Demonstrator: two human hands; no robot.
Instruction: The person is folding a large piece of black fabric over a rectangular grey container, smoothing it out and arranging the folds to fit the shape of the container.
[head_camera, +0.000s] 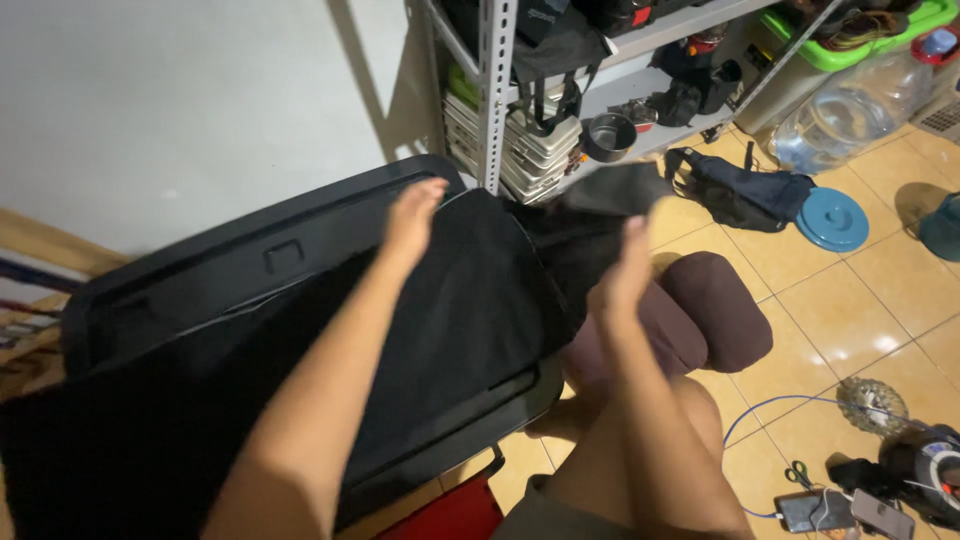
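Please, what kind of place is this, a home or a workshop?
Probably a home storage corner. A metal shelf rack holds bags and stacked trays, a large water jug stands on the tiled floor, and phones lie charging there.

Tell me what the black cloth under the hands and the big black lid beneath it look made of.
Black cloth: apparently woven fabric, matte; it drapes and creases under the left hand. Big black lid: likely moulded plastic, with a rigid rim, a recessed handle and a dull sheen.

cloth (470, 300) on bin lid (250, 255), shelf (497, 90) behind
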